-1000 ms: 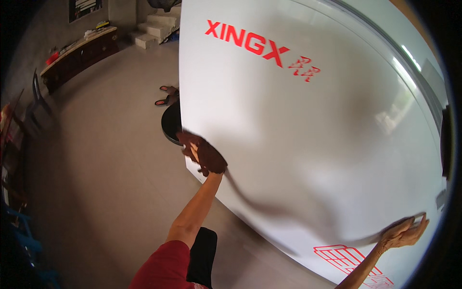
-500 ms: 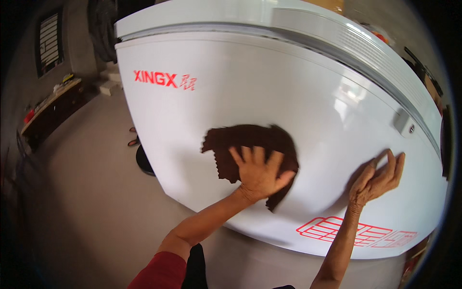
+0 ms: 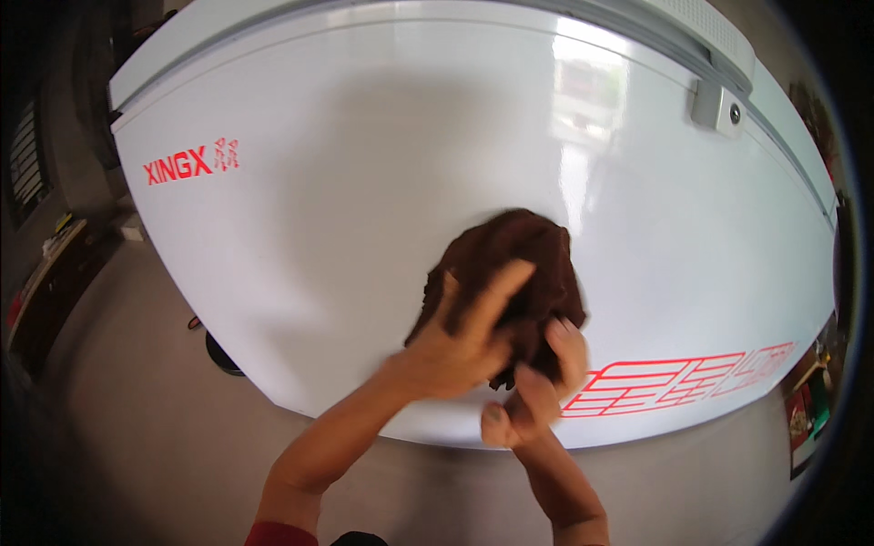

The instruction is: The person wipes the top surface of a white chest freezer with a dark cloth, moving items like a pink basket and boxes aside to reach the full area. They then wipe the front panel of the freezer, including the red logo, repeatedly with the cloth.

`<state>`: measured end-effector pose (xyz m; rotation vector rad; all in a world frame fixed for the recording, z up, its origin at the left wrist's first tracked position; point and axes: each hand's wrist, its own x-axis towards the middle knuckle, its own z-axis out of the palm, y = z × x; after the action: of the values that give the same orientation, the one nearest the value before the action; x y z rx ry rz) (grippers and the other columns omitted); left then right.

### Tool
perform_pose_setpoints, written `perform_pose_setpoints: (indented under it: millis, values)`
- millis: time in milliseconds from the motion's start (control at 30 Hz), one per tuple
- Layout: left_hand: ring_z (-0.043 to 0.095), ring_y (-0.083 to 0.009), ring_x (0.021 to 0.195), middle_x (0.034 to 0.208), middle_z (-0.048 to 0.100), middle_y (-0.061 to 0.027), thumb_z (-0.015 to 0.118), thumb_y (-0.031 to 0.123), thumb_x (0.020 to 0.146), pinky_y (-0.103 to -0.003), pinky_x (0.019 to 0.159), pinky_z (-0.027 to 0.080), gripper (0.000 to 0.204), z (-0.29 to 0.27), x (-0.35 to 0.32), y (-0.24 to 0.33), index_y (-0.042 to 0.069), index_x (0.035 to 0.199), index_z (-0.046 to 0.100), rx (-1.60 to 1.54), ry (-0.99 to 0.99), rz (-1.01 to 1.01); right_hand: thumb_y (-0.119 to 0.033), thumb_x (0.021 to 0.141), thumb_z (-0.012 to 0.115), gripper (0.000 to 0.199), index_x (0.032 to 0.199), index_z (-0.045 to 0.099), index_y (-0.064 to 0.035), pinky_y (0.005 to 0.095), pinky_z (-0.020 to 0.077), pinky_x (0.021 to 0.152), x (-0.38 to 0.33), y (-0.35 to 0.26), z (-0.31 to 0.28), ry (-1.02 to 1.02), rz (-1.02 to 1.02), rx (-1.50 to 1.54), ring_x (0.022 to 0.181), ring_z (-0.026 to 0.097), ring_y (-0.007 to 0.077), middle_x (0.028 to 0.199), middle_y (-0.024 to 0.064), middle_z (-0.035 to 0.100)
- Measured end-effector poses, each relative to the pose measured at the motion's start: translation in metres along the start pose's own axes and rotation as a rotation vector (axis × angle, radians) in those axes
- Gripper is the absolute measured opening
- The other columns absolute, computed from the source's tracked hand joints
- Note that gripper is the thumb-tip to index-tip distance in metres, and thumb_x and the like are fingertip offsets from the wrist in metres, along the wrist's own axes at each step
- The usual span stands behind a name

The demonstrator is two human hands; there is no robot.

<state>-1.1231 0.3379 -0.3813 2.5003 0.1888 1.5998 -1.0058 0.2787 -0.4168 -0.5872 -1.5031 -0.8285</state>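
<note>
A dark brown cloth (image 3: pixel 514 264) lies bunched against the white front wall of a large chest freezer (image 3: pixel 364 182). My left hand (image 3: pixel 455 341) presses on the cloth's lower left with fingers spread over it. My right hand (image 3: pixel 537 387) grips the cloth's lower right edge, fingers curled into the fabric. Both hands meet near the freezer's lower edge, just left of a red line pattern (image 3: pixel 674 382) printed on the wall.
Red lettering (image 3: pixel 189 164) marks the freezer's upper left. A grey latch (image 3: pixel 715 105) sits under the lid at upper right. Grey concrete floor (image 3: pixel 146 437) lies below. A dark round object (image 3: pixel 221 353) sits by the freezer's base; low furniture (image 3: pixel 45 291) stands at left.
The cloth went from spread flat under my left hand to bunched up. My right hand left the freezer wall and took hold of the cloth. The view shifted right along the freezer.
</note>
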Motion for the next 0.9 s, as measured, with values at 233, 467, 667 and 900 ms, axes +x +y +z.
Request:
perform_pose_setpoints:
  millis: [233,467,667,900]
  values:
    - [0.057,-0.0253,0.11,0.114,0.06,-0.0203,0.048,0.018,0.094,-0.036,0.096,0.044,0.035,-0.082,0.0,-0.003,-0.009,0.116,0.056,-0.759,0.238,-0.144,-0.05,0.079,0.061,0.049,0.114,0.059,-0.0166,0.0545,0.0258,0.095,-0.005,-0.002,0.052,-0.147,0.135,-0.639,0.116,0.033,0.0442,0.132,0.0269,0.033]
    - [0.048,-0.0233,0.113,0.127,0.051,-0.0156,0.049,0.02,0.088,-0.034,0.092,0.038,0.039,-0.112,-0.076,-0.056,-0.002,0.12,0.051,0.131,0.66,-0.073,-0.055,0.072,0.065,0.052,0.106,0.063,-0.0155,0.0651,0.0227,0.095,0.063,0.029,0.046,-0.044,0.171,-0.849,0.123,0.023,0.0537,0.133,0.034,0.027]
    - [0.04,-0.0264,0.128,0.141,0.04,-0.0144,0.041,0.036,0.095,-0.04,0.099,0.034,0.05,-0.115,-0.109,-0.075,0.001,0.131,0.038,0.196,0.734,-0.141,-0.059,0.066,0.071,0.045,0.079,0.064,-0.0172,0.074,0.0217,0.091,0.022,-0.026,0.11,-0.315,0.068,-0.637,0.121,0.027,0.0606,0.129,0.0323,0.033]
    - [0.022,-0.0345,0.138,0.149,0.022,-0.0213,0.036,0.025,0.097,-0.049,0.112,0.017,0.053,-0.093,-0.12,-0.071,0.0,0.143,0.029,0.423,0.447,-0.034,-0.024,0.076,0.059,0.01,0.083,0.064,-0.0274,0.0257,0.0389,0.065,-0.069,-0.036,0.082,-0.568,-0.311,-0.482,0.071,0.048,0.0115,0.083,-0.008,0.051]
